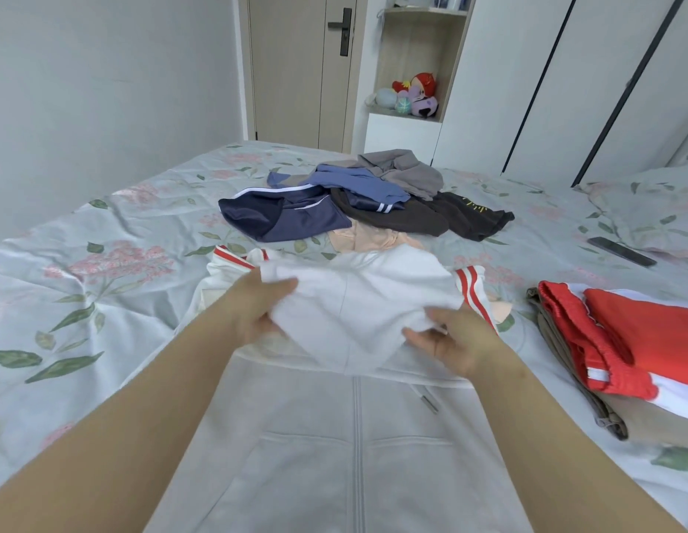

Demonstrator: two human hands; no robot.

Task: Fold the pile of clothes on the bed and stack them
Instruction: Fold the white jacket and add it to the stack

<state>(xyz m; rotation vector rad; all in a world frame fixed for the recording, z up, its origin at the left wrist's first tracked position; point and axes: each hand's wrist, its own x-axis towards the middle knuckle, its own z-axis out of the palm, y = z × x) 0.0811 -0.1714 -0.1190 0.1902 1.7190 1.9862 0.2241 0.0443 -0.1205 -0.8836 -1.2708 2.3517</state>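
A white zip hoodie [346, 448] with red-striped sleeves lies front-up on the floral bed [104, 271], its zipper running toward me. My left hand [259, 309] grips the left edge of its white hood [358, 302], and my right hand [454, 342] pinches the hood's right edge. The hood is lifted and partly turned down over the chest. Beyond it sits the unfolded pile [358, 198]: a navy striped garment, a blue one, a grey one, a dark brown one and a peach one. At the right rests a folded stack [638, 352] with a red garment on top of a beige one.
A dark phone [621, 251] lies on the bed at the right, near a pillow [658, 201]. Behind the bed are a door [296, 67], a shelf with plush toys [411, 94] and white wardrobe doors [588, 78]. A grey wall borders the bed's left side.
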